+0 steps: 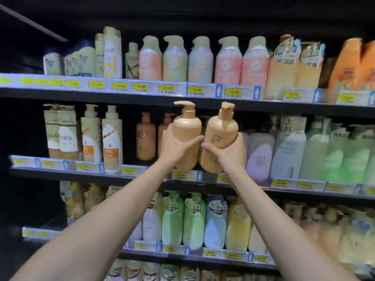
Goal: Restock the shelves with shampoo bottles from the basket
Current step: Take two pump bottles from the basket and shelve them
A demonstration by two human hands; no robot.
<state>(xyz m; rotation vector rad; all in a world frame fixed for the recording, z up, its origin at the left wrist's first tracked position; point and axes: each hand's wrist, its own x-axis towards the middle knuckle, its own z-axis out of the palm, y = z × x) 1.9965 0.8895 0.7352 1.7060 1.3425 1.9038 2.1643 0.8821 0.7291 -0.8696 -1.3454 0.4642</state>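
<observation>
Head view: showed two bare forearms raised toward a shop shelving unit, one bottle in each hand.
Left hand (175,143): its grip was wrapped round the lower body of the left peach bottle (188,126), with the thumb across the front. The bottle stood upright and its pump spout pointed left.
Right hand (230,152): its grip cupped the right peach bottle (220,128) from the side and behind. That bottle leaned a little to the left, label toward the camera.
Bottle position: the pair hung side by side, touching or very nearly so. They were in front of the middle shelf (129,171), bases about level with its price rail and not set down.
Why held so: gripping low on the bodies probably kept the pump heads clear of the shelf above, so both could slide in together.
Likely slot: matching peach bottles (145,136) stood deep at the back of the middle shelf with dark space in front of them. The carried pair looked meant for that space.
Basket: out of sight.
Surface: dark shelf boards were edged with rails of yellow price tags (196,90) and blue arrow markers.
Room: the aisle was dim. The upper shelf (60,92) and the rows below were packed with pump bottles, and the right edge was blurred.
</observation>
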